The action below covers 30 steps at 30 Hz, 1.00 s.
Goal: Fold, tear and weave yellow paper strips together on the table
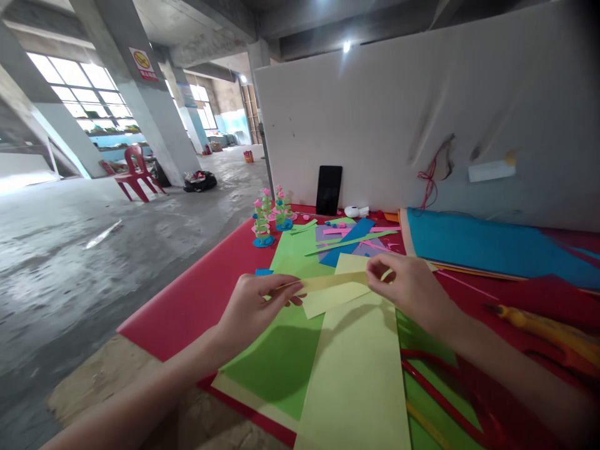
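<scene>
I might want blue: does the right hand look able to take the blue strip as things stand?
Probably not: the right hand holds the yellow strip. Were it free, the way looks open, though a green strip crosses the blue strip.

The right hand (407,285) hides one end of the yellow strip (334,282).

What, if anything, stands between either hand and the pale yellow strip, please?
Nothing visible: the left hand and the right hand both pinch the pale yellow strip directly, and the larger yellow sheet lies beneath it.
</scene>
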{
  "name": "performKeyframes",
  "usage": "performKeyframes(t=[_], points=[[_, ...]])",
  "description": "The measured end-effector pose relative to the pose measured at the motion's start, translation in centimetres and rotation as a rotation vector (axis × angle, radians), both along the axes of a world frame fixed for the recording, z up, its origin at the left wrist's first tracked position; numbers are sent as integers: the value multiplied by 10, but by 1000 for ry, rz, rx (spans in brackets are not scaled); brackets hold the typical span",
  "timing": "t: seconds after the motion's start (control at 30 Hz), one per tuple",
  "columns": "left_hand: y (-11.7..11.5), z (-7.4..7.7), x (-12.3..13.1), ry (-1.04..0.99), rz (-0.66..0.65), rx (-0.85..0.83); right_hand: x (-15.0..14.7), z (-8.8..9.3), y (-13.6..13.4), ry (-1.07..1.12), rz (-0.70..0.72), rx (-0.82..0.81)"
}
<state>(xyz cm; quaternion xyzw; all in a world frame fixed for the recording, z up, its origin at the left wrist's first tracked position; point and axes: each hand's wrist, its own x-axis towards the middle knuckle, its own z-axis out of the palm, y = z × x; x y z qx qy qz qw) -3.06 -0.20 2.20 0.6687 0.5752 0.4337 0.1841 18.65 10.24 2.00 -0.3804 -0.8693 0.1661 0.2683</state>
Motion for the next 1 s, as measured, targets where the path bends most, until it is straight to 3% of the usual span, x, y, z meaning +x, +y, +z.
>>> performKeyframes(t=[0.2,0.47,0.57,0.67,0.83,0.9,1.0], points=[[3,6,-9,-87,109,15,16,5,25,-11,-93,61],[12,17,-30,-306,227,44,46,17,52,-90,-320,119],[18,14,-36,-311,137,-79,44,19,50,-40,-228,99],[20,8,-33,-189,16,-179,29,12,39,-3,-50,104],[17,-4,-22,323,-190,-44,-3,-13,7,-88,255,104],[16,-11,-20,474,-223,4,-12,-23,-1,-119,303,120],[15,-19,-18,548,-229,-2,-15,-35,0,-147,302,136]])
